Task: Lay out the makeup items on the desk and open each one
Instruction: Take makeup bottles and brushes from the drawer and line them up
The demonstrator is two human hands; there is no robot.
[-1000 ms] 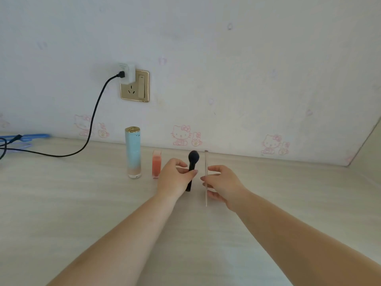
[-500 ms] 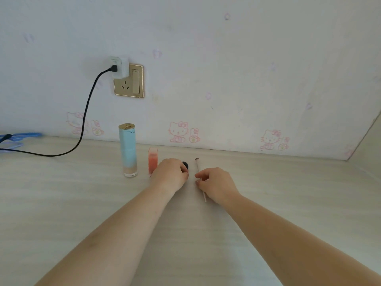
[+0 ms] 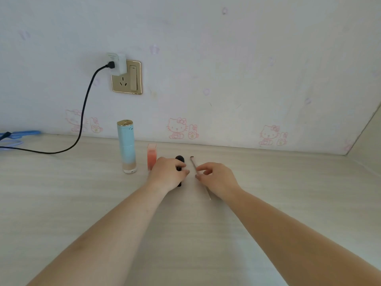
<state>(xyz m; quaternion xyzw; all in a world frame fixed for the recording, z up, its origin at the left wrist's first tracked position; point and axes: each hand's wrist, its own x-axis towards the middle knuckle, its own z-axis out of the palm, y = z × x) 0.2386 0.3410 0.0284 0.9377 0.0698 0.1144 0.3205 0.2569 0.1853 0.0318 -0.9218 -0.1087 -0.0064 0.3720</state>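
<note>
A tall blue bottle with a gold cap stands upright on the pale wooden desk. Just right of it stands a small pink tube. A black brush lies flat on the desk under my left hand, whose fingers curl round its handle. Right of it a thin pale stick lies on the desk, pinched near its middle by my right hand. Both hands sit close together, a little apart.
A black cable runs from a white plug in the gold wall socket down across the desk to the left. Something blue lies at the far left edge. A side wall meets the desk at the right.
Both hands lowered the brush and the stick from a raised hold down flat onto the desk. The camera view shifted slightly.
</note>
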